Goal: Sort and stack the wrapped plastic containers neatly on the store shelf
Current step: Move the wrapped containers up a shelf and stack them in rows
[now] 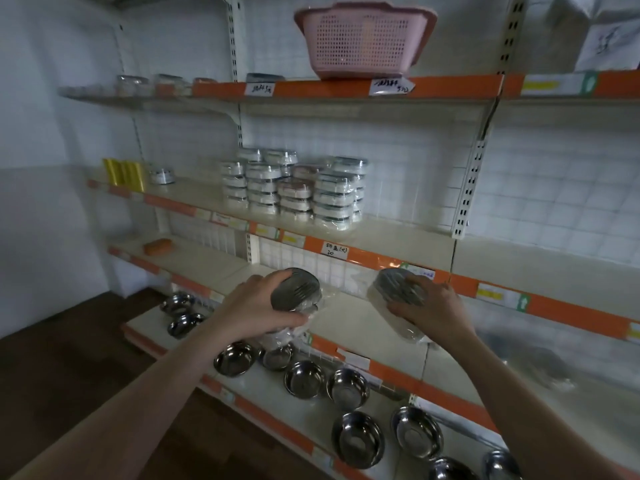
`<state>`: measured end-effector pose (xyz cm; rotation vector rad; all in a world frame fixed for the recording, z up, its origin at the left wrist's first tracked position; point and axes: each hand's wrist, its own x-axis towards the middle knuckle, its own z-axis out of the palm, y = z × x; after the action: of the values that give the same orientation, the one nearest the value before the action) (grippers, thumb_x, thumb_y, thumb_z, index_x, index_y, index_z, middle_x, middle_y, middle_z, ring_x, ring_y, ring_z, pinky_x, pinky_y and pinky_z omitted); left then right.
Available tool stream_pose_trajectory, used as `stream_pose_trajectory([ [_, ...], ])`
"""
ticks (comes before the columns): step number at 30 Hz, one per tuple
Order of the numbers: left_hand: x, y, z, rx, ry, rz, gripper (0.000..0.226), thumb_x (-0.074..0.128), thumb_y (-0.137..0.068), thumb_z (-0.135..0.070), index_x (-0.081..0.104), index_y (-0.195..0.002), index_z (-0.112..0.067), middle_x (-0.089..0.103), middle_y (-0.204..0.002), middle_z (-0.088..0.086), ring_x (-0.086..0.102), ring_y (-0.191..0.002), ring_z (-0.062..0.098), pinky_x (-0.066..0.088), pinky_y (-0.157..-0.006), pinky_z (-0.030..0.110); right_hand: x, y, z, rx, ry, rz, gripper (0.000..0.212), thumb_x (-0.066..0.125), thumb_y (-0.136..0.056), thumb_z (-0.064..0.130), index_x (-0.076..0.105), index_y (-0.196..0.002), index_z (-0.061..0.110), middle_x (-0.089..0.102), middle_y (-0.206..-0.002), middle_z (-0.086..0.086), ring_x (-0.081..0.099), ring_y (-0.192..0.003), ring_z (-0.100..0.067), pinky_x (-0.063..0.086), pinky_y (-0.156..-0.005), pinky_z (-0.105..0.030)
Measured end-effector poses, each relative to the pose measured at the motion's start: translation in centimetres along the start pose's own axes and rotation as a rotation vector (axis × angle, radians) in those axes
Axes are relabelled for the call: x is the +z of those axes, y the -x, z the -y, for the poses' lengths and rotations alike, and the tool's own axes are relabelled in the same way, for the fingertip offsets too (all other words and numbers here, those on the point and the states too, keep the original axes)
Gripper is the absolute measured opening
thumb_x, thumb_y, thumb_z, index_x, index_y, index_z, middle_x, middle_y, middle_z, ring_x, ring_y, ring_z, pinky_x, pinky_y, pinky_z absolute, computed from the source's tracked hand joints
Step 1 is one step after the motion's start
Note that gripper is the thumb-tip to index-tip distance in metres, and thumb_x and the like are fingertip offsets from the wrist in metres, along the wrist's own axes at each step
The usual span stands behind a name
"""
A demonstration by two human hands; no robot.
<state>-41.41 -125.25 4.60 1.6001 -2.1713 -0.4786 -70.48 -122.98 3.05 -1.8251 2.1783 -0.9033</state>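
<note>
Both forearms reach up from the bottom of the view toward the shelving (pixel 381 233), a tall unit of cream boards with orange price strips. On its middle board, above and a little left of the hands, stands the stack (pixel 294 187) of wrapped containers, several columns pressed close together. To the right of that stack the same board lies bare as far as the slotted upright, and that is the open room any new piece would go into. Up top sits a pink basket (pixel 363 39); down low, rows of steel bowls (pixel 356 438) line the bottom boards.

The left hand (pixel 258 306) holds a wrapped container (pixel 296 289), fingers curled round its side, dark slotted lid tipped toward the viewer. The right hand (pixel 433 306) holds a second one (pixel 398 292) the same way, with its long axis running from upper left down to lower right. Both pieces hover in front of the lower board, clear of its edge and apart from each other.

The left hand looks nearer the stack, so its piece likely goes up first. Each would need levelling, lid up, before it sits flat, and must clear the orange strip on the way.
</note>
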Motion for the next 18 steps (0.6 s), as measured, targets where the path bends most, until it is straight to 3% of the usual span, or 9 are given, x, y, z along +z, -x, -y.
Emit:
stream_pose_trajectory([
  [11,-4.7,-14.0,3.5,0.057,-0.051,-0.051,0.088,0.075,-0.067,-0.058,0.031,-0.141,-0.042,0.045,-0.134,-0.001,0.049,-0.115,0.017,0.043,-0.092,0.030,1.8,-13.9,3.6,-0.033,-0.046,-0.029,0.064,0.071,-0.073,0.046,0.047,-0.131,0.033,0.052,-0.117,-0.012,0.048,-0.109,-0.031,0.044,-0.093,-0.038],
  [18,-6.6,-22.3,5.2,0.140,-0.010,-0.083,0.090,0.077,-0.064,-0.058,0.034,-0.141,-0.042,0.048,-0.135,-0.002,0.051,-0.116,0.016,0.044,-0.096,0.033,3.5,-21.5,3.9,-0.012,-0.034,-0.065,0.069,0.073,-0.063,0.058,0.052,-0.126,0.037,0.061,-0.109,-0.006,0.057,-0.097,-0.027,0.052,-0.082,-0.039],
])
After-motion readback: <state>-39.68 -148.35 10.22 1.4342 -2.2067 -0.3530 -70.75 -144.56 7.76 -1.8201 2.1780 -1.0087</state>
